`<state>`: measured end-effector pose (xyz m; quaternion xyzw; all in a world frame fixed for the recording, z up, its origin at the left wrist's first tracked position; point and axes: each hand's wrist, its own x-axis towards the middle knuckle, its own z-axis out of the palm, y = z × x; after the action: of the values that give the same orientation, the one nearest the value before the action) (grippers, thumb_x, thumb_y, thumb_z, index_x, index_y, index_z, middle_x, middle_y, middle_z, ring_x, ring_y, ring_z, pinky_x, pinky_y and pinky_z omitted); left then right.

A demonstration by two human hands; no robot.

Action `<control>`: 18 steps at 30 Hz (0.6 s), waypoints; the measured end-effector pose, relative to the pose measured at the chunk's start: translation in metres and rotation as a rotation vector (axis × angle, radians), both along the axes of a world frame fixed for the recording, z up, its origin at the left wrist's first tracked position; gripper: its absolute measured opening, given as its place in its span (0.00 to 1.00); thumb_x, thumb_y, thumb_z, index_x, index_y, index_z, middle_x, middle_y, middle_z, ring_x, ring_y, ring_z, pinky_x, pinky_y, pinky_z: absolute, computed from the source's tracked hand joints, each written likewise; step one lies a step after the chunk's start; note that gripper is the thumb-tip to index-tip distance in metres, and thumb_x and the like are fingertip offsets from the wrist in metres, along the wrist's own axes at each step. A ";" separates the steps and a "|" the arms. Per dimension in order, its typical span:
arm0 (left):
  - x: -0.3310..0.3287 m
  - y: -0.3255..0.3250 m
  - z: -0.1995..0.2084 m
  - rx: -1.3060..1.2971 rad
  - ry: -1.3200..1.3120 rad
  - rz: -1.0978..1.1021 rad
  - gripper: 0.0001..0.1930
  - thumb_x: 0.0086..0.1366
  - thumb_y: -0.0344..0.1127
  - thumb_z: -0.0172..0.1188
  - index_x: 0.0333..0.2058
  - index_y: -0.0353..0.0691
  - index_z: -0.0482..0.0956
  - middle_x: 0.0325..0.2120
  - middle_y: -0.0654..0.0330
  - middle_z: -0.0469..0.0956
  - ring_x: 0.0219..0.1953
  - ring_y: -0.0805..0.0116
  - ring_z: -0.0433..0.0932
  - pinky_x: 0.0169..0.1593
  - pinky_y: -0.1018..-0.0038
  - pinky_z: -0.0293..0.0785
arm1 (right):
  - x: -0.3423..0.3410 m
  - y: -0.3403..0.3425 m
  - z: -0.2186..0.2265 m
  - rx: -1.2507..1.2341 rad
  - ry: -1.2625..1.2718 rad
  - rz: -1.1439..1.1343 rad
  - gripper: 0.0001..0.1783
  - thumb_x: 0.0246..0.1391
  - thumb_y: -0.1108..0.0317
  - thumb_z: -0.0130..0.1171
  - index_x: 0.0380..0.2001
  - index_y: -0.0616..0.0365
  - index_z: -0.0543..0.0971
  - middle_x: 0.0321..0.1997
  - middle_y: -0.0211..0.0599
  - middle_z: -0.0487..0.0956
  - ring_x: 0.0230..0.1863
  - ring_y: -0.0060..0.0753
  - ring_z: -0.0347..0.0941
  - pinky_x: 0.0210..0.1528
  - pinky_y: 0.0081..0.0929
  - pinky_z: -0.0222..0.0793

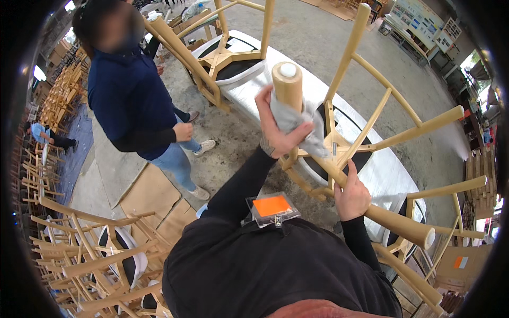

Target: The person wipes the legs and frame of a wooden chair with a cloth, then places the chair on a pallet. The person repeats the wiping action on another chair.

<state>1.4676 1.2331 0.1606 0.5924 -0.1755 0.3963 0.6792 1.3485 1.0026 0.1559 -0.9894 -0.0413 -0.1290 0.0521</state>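
An upside-down wooden chair rests on the long white-covered table, its dark seat underside facing up. My left hand is closed on a light grey cloth, wrapped against a chair leg that points up toward me and ends in a white foot cap. The cloth hides part of that leg. Lower and to the right, my right hand grips the wooden frame, its thumb lying along a rail. Beside that hand another thick leg sticks out to the lower right.
The white-covered table also bears upturned chairs at its far and near right ends. A person in dark blue stands at left. Stacked chairs crowd the lower left, near flattened cardboard. A cardboard box stands lower right.
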 end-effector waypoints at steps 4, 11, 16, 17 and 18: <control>-0.010 -0.023 -0.101 -0.337 0.525 -0.407 0.34 0.64 0.48 0.63 0.61 0.42 0.58 0.51 0.58 0.67 0.55 0.69 0.66 0.60 0.69 0.62 | -0.002 -0.008 -0.004 0.026 -0.057 0.054 0.43 0.41 0.65 0.69 0.63 0.57 0.65 0.33 0.37 0.79 0.33 0.43 0.78 0.35 0.39 0.73; -0.030 -0.040 -0.105 -0.807 0.676 -0.486 0.23 0.72 0.54 0.51 0.55 0.43 0.66 0.47 0.63 0.72 0.50 0.74 0.71 0.55 0.72 0.67 | -0.004 -0.013 -0.011 0.059 -0.066 0.112 0.42 0.43 0.63 0.67 0.63 0.59 0.66 0.30 0.36 0.77 0.31 0.41 0.77 0.35 0.38 0.71; -0.007 -0.023 -0.062 -0.738 0.391 -0.033 0.12 0.73 0.44 0.52 0.43 0.41 0.74 0.37 0.66 0.75 0.40 0.76 0.72 0.48 0.75 0.71 | -0.004 -0.018 -0.012 0.051 -0.059 0.107 0.43 0.43 0.63 0.68 0.64 0.59 0.66 0.30 0.36 0.77 0.31 0.40 0.76 0.34 0.38 0.71; -0.014 -0.022 -0.020 -0.694 0.258 -0.126 0.13 0.74 0.44 0.51 0.44 0.39 0.74 0.40 0.63 0.75 0.45 0.73 0.74 0.51 0.73 0.71 | -0.003 -0.022 -0.011 0.043 -0.062 0.077 0.43 0.43 0.63 0.68 0.64 0.59 0.65 0.30 0.36 0.77 0.31 0.40 0.76 0.34 0.38 0.71; -0.019 0.006 -0.008 -0.588 0.123 -0.078 0.16 0.74 0.43 0.51 0.50 0.37 0.71 0.46 0.60 0.74 0.50 0.69 0.74 0.56 0.70 0.71 | -0.004 -0.018 -0.007 0.050 -0.060 0.104 0.43 0.43 0.63 0.68 0.64 0.59 0.65 0.31 0.36 0.77 0.31 0.40 0.76 0.34 0.38 0.71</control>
<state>1.4484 1.2392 0.1526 0.3860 -0.0346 0.3671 0.8456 1.3444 0.9845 0.1492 -0.9800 -0.0911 -0.1567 0.0819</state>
